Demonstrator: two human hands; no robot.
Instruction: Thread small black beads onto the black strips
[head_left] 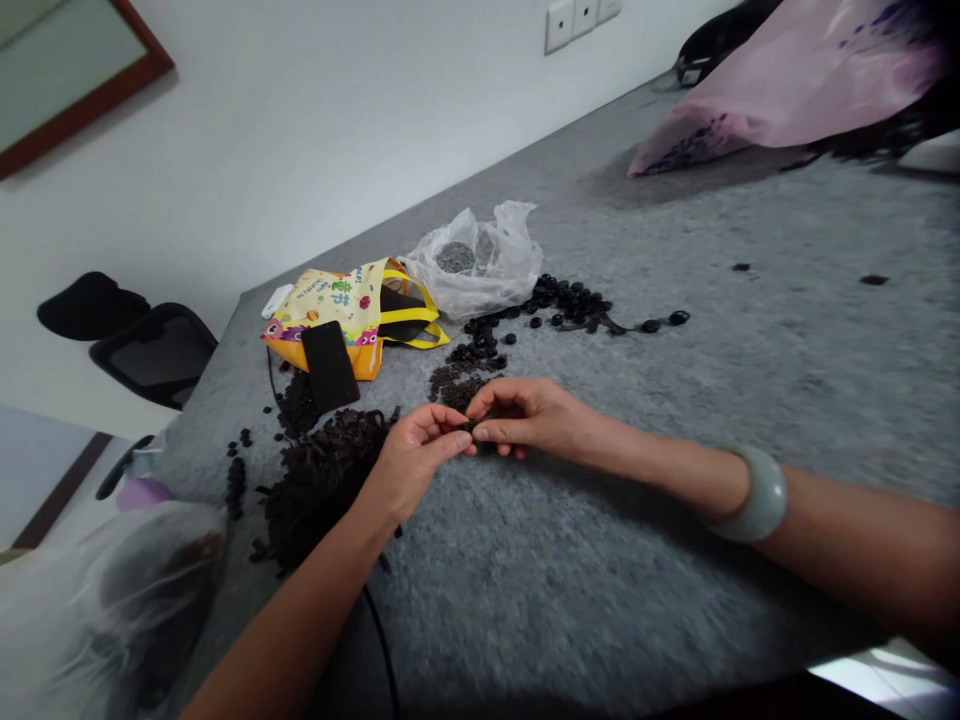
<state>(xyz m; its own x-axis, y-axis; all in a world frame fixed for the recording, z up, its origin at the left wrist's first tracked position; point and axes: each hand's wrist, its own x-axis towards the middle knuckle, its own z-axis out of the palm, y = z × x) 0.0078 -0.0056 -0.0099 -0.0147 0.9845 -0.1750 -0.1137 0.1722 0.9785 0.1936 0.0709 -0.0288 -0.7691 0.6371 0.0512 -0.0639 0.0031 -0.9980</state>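
Observation:
My left hand (420, 452) and my right hand (525, 420) meet fingertip to fingertip over the grey table. Between them is a small dark piece (470, 426), pinched by both; its shape is too small to make out. Just beyond my fingers lies a scatter of small brown-black bits (454, 383). Black round pieces (570, 298) are spread behind these. Beside my left hand sits a heap of dark strips (322, 490). A pale green bangle (765, 495) is around my right wrist.
A yellow patterned bag (330, 290) with a black phone (330, 366) leaning on it lies at left. Behind are a clear plastic bag (495, 265) and a pink bag (810, 90). A cable (384, 640) runs near my left forearm. Another plastic bag (67, 620) stands lower left.

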